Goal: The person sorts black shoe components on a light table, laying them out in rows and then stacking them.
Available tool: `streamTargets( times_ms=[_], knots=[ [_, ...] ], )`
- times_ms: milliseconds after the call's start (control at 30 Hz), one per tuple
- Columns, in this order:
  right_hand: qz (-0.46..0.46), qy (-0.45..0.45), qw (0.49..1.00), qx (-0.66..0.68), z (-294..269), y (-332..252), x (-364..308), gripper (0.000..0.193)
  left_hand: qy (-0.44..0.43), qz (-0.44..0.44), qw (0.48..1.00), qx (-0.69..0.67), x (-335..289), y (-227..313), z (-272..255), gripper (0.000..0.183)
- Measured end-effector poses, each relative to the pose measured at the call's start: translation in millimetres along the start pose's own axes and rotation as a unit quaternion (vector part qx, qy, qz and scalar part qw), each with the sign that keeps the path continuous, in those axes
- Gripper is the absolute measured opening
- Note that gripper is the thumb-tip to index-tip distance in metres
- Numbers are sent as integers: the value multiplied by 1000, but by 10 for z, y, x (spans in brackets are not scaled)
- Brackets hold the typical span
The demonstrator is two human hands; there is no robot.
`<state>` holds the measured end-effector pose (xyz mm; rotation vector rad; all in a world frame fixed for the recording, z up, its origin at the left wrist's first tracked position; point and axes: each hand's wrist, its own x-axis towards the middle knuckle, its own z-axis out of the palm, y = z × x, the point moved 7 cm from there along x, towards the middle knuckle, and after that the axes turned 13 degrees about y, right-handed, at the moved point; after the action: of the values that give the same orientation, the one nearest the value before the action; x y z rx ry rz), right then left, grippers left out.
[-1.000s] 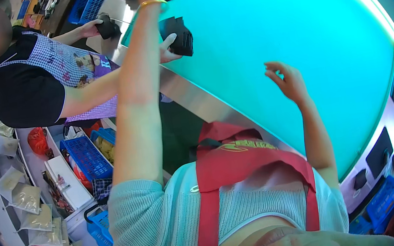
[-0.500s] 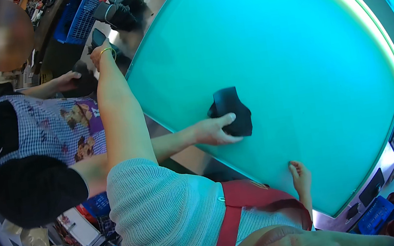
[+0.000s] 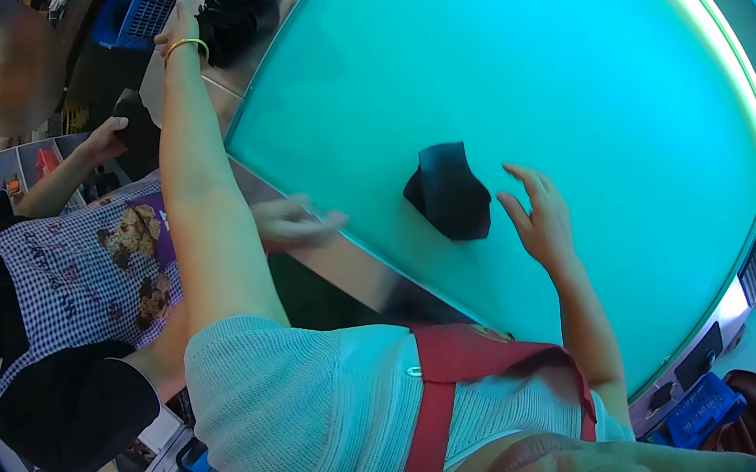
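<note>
On the glowing teal tabletop (image 3: 363, 132) lies a small stack of dark, flat cut pieces (image 3: 456, 196), one lying across another. Just to its right is my right hand (image 3: 545, 217), open, thumb and fingers apart, not touching it. My left arm stretches far to the upper left, a gold bracelet at the wrist. There my left hand (image 3: 178, 30) is at the edge of a pile of black pieces (image 3: 232, 10); its fingers are blurred and partly hidden, so I cannot tell whether they grip one.
At the left a person in a checked apron (image 3: 65, 280) holds a dark piece (image 3: 133, 125) in one hand; the other hand (image 3: 299, 225) is blurred beside the table edge, behind my left arm. Blue baskets (image 3: 139, 14) stand at upper left, a blue bin (image 3: 702, 411) at lower right.
The co-worker's hand has let go of the dark pieces on the tabletop and pulled back left. My right hand has moved up beside them and opened. My left hand has shifted farther up.
</note>
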<state>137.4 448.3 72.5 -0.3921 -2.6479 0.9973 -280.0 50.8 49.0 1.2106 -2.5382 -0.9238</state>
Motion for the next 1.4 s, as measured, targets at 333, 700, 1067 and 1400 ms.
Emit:
streamTargets(
  times_ms=[333, 700, 1067, 1400],
  knots=[
    [212, -7, 971, 112, 973, 1104, 597, 63, -412, 0, 907, -91, -3139, -1299, 1111, 105],
    [350, -189, 889, 226, 1164, 1327, 209, 86, -454, -54, 840, -293, -4198, -1644, 1221, 35],
    [295, -8, 932, 208, -2153, 1899, -1362, 93, -676, 88, 636, -360, -7364, -1412, 180, 77],
    [-92, -9, 994, -50, -3333, 2493, -2699, 66, -528, 680, 498, -102, -9114, -1904, -272, 103]
  ],
)
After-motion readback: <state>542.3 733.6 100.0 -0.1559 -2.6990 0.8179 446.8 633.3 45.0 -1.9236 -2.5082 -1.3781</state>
